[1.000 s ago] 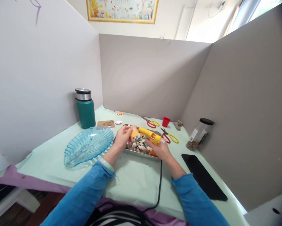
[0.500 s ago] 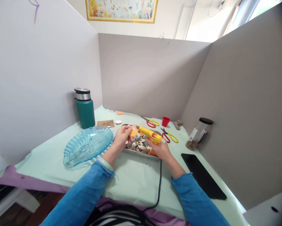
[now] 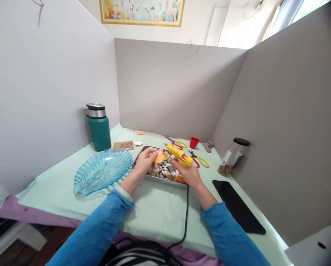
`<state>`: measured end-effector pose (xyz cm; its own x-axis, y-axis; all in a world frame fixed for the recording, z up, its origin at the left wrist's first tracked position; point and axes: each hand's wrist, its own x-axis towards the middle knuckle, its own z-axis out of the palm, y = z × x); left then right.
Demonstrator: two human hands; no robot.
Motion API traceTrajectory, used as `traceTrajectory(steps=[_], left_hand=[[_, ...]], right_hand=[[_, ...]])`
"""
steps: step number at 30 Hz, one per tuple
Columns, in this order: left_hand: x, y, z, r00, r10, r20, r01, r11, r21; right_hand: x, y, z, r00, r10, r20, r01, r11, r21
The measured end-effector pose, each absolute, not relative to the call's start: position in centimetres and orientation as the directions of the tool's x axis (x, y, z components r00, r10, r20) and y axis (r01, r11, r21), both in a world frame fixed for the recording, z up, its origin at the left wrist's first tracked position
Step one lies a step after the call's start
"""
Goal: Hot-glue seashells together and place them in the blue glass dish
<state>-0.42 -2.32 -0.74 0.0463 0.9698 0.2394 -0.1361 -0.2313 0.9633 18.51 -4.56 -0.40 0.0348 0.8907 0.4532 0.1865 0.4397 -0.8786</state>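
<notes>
While the orange shell (image 3: 160, 157) is up off the desk (image 3: 151, 207): it hangs over the metal tray (image 3: 165, 180), which serves here as the middle of the dial, with twelve o'clock straight ahead of the person.
Left hand (image 3: 145, 161): thumb and fingers pinched on the shell's near edge, reaching in from about eight o'clock.
Right hand (image 3: 189, 173): wrapped round the grip of the yellow glue gun (image 3: 179, 155), coming in from four o'clock; whether a finger presses the trigger cannot be told.
Nozzle: points toward eleven o'clock, near the shell but apart from it.
Glue: a pale streak shows by the shell's upper edge; too small to tell whether it is glue.
Done so far: shell and gun are both in hand; by my judgement this piece is partway through its handling, since it is joined to nothing that I can make out.
Left over: many mixed shells (image 3: 167, 171) lie loose in the tray, so most of the stock looks unused.
Blue dish (image 3: 103, 173): nine o'clock, just beside the tray, out of both hands' grasp.
Cardboard piece (image 3: 123, 145): ten o'clock, lying flat, with a white shell (image 3: 138, 143) at eleven.
Scissors (image 3: 202, 162): two o'clock, lying unused.
Red cup (image 3: 194, 142): one o'clock, upright.
</notes>
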Motion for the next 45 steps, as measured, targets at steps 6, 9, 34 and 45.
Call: traceTrajectory(steps=[6,9,34,45], left_hand=[[0.5,-3.1,-0.3,0.142,0.957,0.251,-0.086,-0.241,0.967],[0.7,-3.4,-0.1,0.171,0.954,0.247,-0.029,-0.246,0.969],[1.0,-3.7,-0.1,0.192,0.950,0.247,0.040,-0.259,0.965],[1.1,-3.6,-0.3,0.155,0.950,0.273,-0.041,-0.269,0.962]], right_hand=[[17.3,-4.5,0.2,0.122,0.940,0.318,0.000,0.320,-0.947],[16.8,-4.5,0.2,0.149,0.937,0.316,-0.080,0.329,-0.941],[16.4,-3.9,-1.1,0.213,0.889,0.404,-0.009,0.416,-0.910],[16.4,-4.5,-1.0,0.199,0.896,0.396,0.081,0.388,-0.918]])
